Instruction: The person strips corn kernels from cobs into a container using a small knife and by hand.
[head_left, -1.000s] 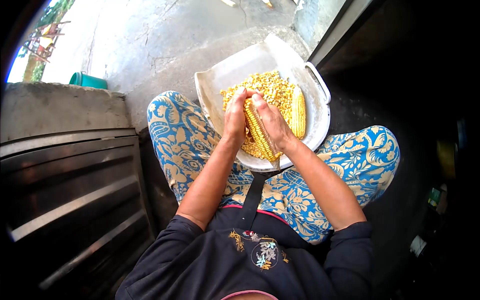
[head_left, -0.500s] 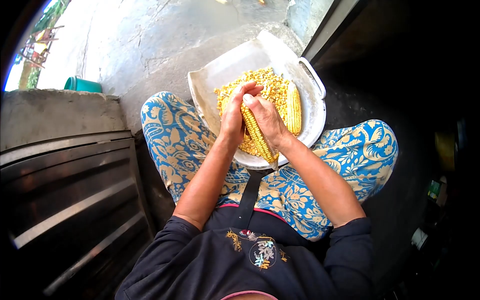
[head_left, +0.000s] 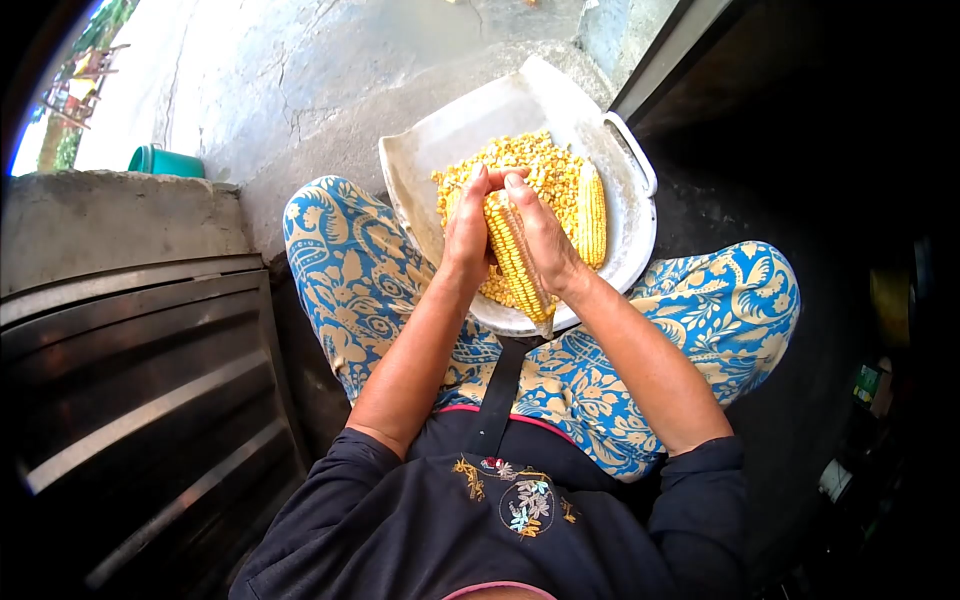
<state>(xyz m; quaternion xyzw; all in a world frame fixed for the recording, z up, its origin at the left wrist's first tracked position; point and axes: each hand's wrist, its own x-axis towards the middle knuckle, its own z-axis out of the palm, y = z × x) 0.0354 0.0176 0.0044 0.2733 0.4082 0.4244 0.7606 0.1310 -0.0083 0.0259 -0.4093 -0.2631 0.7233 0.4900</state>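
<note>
Between my two hands is an ear of corn (head_left: 515, 262), its lower end pointing back toward me; a strip along its right side looks bare of kernels. My left hand (head_left: 467, 228) is wrapped round its left side, and my right hand (head_left: 543, 238) grips the right side with the thumb near the top. Below them, loose yellow kernels (head_left: 520, 152) lie heaped in a whitish basin (head_left: 628, 235). A second corn ear (head_left: 592, 218) rests on the heap, right of my right hand. My fingertips are partly hidden behind the ear.
The basin sits between my legs in blue patterned trousers (head_left: 345, 260). Its handle (head_left: 632, 150) sticks out on the right. A low concrete wall (head_left: 110, 228) and a ribbed metal panel (head_left: 150, 370) stand at left. A green bucket (head_left: 168, 162) is beyond the wall.
My right thumb has shifted up and off the ear's face, uncovering more of its top. The bare strip on the right side now shows more. Both hands still hold the ear.
</note>
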